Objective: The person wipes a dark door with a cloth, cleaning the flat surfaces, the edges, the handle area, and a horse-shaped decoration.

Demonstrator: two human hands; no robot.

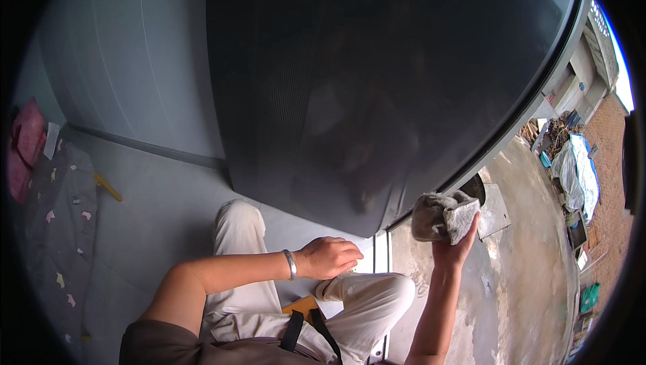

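Observation:
My right hand point(462, 246) is raised at the right and grips a bunched grey cloth point(446, 216), stained with dirt. The cloth is beside the lower corner of a large dark door panel point(353, 112), over the threshold. My left hand point(330, 258), with a silver bracelet point(289, 265) on its wrist, hangs above my bent knee, fingers loosely curled. Whether anything is under its fingers cannot be told.
A yellow stick point(107, 186) and a dark patterned fabric point(60, 233) lie on the tiled floor point(141, 213) at left, near a pink item point(26, 148). A door track point(382, 254) runs by my knee. Outside are stained concrete point(530, 264) and a silvery sheet point(570, 173).

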